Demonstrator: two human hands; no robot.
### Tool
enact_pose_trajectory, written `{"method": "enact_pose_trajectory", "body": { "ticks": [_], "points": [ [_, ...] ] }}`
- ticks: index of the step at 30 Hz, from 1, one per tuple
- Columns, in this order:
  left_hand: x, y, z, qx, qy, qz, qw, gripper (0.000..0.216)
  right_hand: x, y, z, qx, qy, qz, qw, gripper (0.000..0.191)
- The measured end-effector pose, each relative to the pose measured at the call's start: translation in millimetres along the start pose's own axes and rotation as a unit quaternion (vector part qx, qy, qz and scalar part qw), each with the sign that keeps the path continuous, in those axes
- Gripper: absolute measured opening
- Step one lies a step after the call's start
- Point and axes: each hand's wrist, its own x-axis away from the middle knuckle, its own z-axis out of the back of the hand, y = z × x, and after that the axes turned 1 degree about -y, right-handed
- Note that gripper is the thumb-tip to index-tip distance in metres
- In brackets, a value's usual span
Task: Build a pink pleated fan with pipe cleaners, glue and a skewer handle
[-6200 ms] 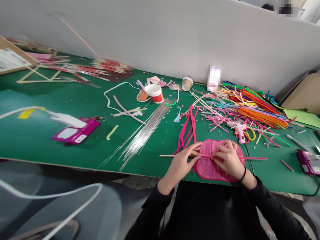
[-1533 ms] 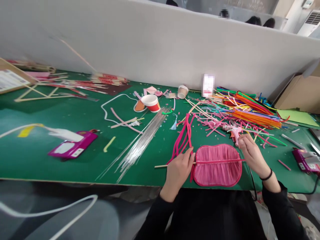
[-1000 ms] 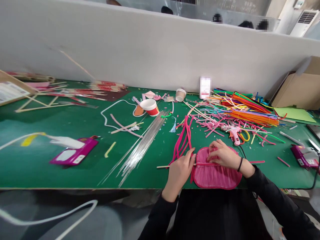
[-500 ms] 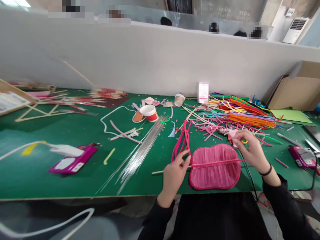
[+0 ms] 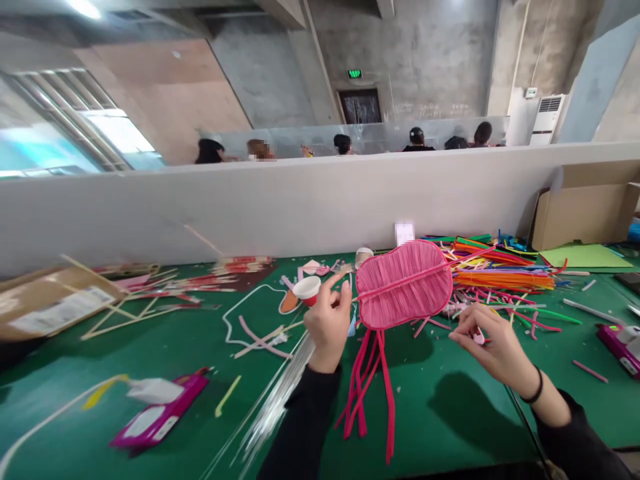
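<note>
My left hand (image 5: 329, 327) is closed at the left end of a pink pipe-cleaner fan (image 5: 405, 285), holding it by its stick and raised above the table. The fan is a rounded, pinched-waist panel with a darker pink edge and a strip along its middle. Several long pink pipe cleaners (image 5: 361, 393) hang down below it. To the right of the fan, apart from it, my right hand (image 5: 495, 343) is curled with fingertips together. A small pale pink thing (image 5: 479, 336) shows in it, partly hidden by the fingers.
On the green table (image 5: 200, 353) lie a bundle of silvery wires (image 5: 277, 393), a purple packet (image 5: 163, 410), a paper cup (image 5: 307, 289) and several coloured pipe cleaners (image 5: 505, 279). Cardboard boxes (image 5: 585, 213) stand at both sides. A white partition (image 5: 250, 213) runs behind, with people beyond.
The fan has risen off the table, tilted, with its strands now dangling. My left hand moved up with it. The right hand has come away from the fan's right side. The view has tipped upward.
</note>
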Motion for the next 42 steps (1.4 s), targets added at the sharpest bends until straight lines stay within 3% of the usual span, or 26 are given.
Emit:
{"method": "enact_pose_trajectory", "body": {
  "ticks": [6,11,15,19,27,32,36,42],
  "points": [
    [14,-1,-26,0.038,0.011,0.057,0.998,0.029,-12,17,-26,-0.013,0.063,-0.057,0.996,0.044],
    [27,-12,-28,0.09,0.005,0.103,0.991,0.032,-12,27,-32,-0.172,0.124,-0.136,0.968,0.029],
    [35,-19,-27,0.106,-0.007,0.117,0.987,0.036,-6,41,-56,-0.183,0.176,-0.148,0.956,0.042],
    [40,-16,-27,0.131,-0.026,0.156,0.979,0.038,5,46,-73,-0.207,0.167,-0.183,0.946,0.038],
    [37,-11,-29,0.209,-0.047,0.246,0.945,0.045,9,39,-69,-0.189,0.086,-0.199,0.958,0.052],
    [36,-17,-30,0.216,-0.038,0.262,0.94,0.047,14,36,-69,-0.14,0.013,-0.15,0.979,0.063],
    [36,-22,-31,0.207,-0.018,0.266,0.941,0.048,17,38,-70,-0.143,0.028,-0.141,0.979,0.065],
    [37,-19,-30,0.202,-0.033,0.251,0.946,0.043,13,39,-69,-0.198,0.117,-0.216,0.949,0.035]
  ]
}}
